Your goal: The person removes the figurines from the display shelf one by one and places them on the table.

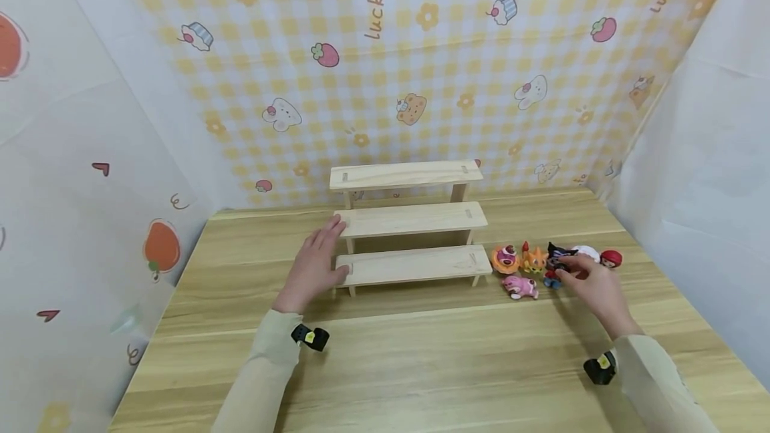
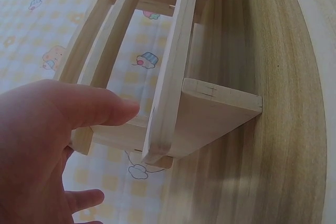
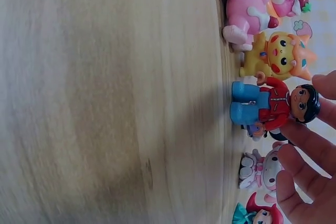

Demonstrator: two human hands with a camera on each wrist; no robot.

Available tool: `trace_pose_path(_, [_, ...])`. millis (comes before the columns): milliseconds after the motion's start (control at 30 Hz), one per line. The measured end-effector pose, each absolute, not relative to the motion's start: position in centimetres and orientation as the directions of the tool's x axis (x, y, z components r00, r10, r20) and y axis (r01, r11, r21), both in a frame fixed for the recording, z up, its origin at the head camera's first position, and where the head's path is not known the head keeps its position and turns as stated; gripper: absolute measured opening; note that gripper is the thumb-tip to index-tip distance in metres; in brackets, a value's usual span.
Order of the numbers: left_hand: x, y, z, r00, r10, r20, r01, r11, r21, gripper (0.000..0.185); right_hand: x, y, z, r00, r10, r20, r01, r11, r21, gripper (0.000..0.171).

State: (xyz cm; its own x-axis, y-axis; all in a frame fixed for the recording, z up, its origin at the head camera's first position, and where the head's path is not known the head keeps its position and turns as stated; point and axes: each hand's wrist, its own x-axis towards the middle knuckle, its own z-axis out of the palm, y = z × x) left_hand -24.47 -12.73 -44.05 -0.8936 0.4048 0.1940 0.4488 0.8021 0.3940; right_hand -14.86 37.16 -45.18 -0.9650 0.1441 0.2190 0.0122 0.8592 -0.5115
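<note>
Fingers of our right hand (image 1: 592,282) lie loosely spread against the red-jacketed figure (image 3: 275,103) standing among toys right of the wooden stepped shelf (image 1: 412,222), whose left end our flat left hand (image 1: 315,262) touches.

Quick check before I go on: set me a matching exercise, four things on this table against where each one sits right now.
Things:
1. Three-tier pale wooden step shelf
2. Pink plush-style animal figure
3. Small figure in red jacket and blue trousers
4. Red-haired doll figure

Places:
A. at the right hand's fingertips
B. far right end of the toy row
C. lying nearest the table's front edge among the toys
D. under the left hand, at its left end

Pairs: 1-D, 2-C, 3-A, 4-B. The left hand rests flat; the right hand reaches in.
</note>
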Motion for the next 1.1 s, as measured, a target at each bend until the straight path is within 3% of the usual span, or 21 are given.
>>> trace_pose_path(300, [-24.7, -13.0, -44.4, -0.893, 0.406, 0.195, 0.451, 0.806, 0.384, 0.088, -15.2, 36.9, -44.7, -0.956, 0.159, 0.248, 0.013, 0.864, -0.503, 0.036])
trace_pose_path(633, [-24.9, -12.5, -44.1, -0.89, 0.409, 0.201, 0.455, 0.765, 0.456, 0.084, -15.6, 35.1, -43.7, -0.924, 0.19, 0.331, 0.02, 0.889, -0.457, 0.037])
trace_pose_path(1100, [-24.3, -12.6, -43.9, -0.887, 0.411, 0.21, 0.461, 0.805, 0.374, 0.083, -17.0, 30.8, -41.5, -0.952, -0.036, 0.305, -0.177, 0.876, -0.449, 0.055])
